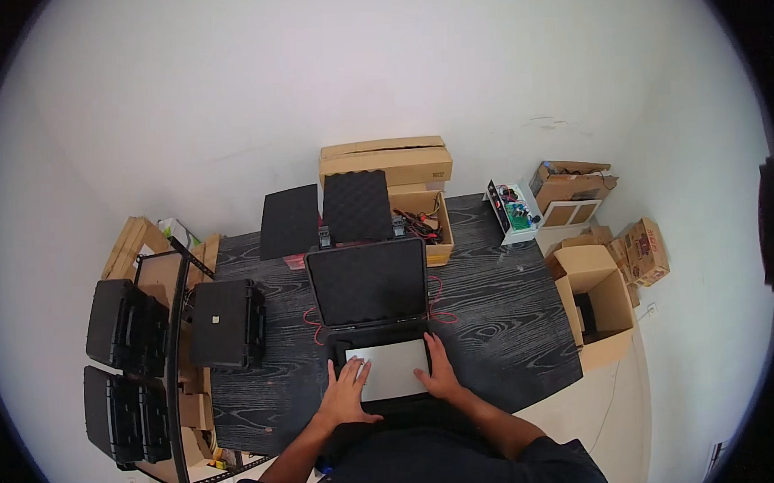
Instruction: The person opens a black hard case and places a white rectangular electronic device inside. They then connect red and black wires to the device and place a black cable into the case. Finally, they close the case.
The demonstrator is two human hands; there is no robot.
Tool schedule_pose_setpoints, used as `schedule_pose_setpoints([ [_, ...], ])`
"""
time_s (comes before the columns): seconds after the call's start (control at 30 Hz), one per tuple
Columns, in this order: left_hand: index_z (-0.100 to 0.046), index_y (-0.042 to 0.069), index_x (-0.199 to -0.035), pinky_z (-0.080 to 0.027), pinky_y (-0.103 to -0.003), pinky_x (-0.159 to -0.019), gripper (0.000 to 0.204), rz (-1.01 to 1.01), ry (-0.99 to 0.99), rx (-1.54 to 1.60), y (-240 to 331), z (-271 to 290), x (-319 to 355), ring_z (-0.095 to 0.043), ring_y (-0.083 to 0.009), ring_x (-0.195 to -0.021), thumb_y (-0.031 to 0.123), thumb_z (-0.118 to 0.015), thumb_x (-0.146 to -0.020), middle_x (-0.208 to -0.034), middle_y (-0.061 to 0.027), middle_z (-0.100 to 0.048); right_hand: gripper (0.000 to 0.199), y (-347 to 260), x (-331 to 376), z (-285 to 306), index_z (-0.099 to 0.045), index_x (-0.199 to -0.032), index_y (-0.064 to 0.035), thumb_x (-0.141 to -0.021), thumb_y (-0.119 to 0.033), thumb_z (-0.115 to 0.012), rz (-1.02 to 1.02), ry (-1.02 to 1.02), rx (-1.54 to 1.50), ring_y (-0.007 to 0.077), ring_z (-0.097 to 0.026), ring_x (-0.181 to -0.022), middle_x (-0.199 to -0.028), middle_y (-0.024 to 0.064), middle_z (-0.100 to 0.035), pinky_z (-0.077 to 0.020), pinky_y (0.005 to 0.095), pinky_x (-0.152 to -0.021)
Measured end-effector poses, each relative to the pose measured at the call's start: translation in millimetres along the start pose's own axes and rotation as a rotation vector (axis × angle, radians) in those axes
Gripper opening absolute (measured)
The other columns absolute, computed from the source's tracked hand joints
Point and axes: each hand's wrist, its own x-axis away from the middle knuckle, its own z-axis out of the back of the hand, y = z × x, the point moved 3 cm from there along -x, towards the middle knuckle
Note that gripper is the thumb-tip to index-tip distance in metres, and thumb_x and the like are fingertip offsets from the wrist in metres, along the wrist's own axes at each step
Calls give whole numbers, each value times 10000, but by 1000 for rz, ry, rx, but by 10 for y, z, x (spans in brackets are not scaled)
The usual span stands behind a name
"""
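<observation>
A black hard-shell case (367,285) lies on the table in front of me with its lid raised. In its lower half is a flat light-grey rectangular panel or device (391,372); I cannot make out exactly what it is. My left hand (346,397) rests at the panel's left side, fingers spread, some over the surface. At the panel's right edge is my right hand (441,370), fingers stretched forward and the thumb on its top. Both hands are open and touch the panel without wrapping round it.
Behind the case stand dark foam sheets (356,207) and a carton of cables (435,255). A closed black case (222,324) sits left, beside a rack (179,380) with more cases. At the far right is a white unit with a green circuit board (515,214); cardboard boxes (597,275) stand beyond the table.
</observation>
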Motion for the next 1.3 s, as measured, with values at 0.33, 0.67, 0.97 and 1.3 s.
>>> schedule_pose_setpoints([
  [0.33,-296,15,-1597,-65,-722,-1225,1277,42,-3,60,-65,-47,-29,-265,-374,-1545,740,-796,-673,-1612,-212,-333,263,249,-2470,932,-674,-1173,-19,-916,-38,-620,158,439,107,375,-647,-1156,-1184,198,-682,-497,425,-1029],
  [0.67,-353,1,-1559,-78,-690,-1242,1098,42,77,143,-112,-92,-28,-326,-356,-1524,608,-786,-753,-1575,-191,-420,416,1297,-3878,496,-736,-1209,-67,-990,-310,-479,-139,-241,572,439,-614,-1211,-1315,229,-649,-485,504,-1077],
  [0.97,-401,13,-1540,-98,-672,-1247,1020,72,106,128,-101,-112,-13,-348,-356,-1509,593,-752,-778,-1564,-176,-440,113,455,-3471,1168,-739,-1018,-2,-947,-27,-655,145,365,35,239,-731,-963,-1014,149,-748,-559,344,-876],
  [1.3,-493,53,-1480,-168,-655,-1234,812,55,243,126,-82,-125,-24,-386,-336,-1482,445,-771,-826,-1517,-139,-501,249,-692,-1934,1587,-508,-1267,-6,-1044,-43,-613,73,330,-721,181,-719,-936,-1156,83,-600,-612,304,-818],
])
